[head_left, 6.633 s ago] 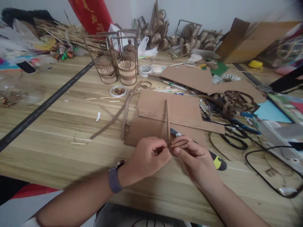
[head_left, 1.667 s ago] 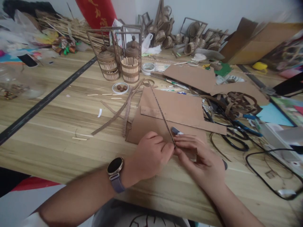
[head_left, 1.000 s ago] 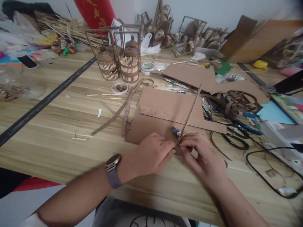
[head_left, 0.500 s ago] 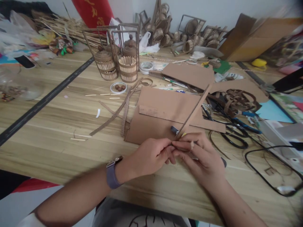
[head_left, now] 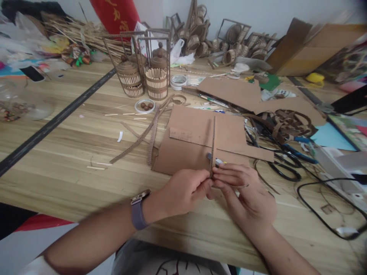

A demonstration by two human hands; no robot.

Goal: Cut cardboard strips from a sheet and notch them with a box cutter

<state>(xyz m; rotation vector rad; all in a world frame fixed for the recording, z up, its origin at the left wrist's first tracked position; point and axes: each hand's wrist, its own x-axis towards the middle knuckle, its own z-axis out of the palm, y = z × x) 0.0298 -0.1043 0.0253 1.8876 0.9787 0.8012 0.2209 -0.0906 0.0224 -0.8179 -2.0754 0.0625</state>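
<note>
A narrow brown cardboard strip point(head_left: 213, 143) rises nearly upright from between my fingertips, seen edge-on. My left hand point(head_left: 187, 191) pinches its lower end with thumb and forefinger. From the other side my right hand point(head_left: 243, 189) holds the same end, its fingers bent together; a thin edge shows along them. Both hands meet above the front of the wooden table point(head_left: 114, 198). Just behind them lie flat cardboard sheets point(head_left: 183, 154) and a small cutter point(head_left: 219, 161), partly hidden by the strip and my right fingers.
Scissors point(head_left: 283, 170), a black cable point(head_left: 308, 208) and coiled strips point(head_left: 292, 124) lie to the right. Loose strips point(head_left: 134, 143) are on the left. Lantern-like stick baskets point(head_left: 157, 84), a tape roll point(head_left: 178, 82) and a dish of brown beads point(head_left: 145, 106) stand farther back.
The strip has swung from leaning right to nearly upright. My right fingers have shifted slightly and lie flatter against it. My left hand keeps its pinch.
</note>
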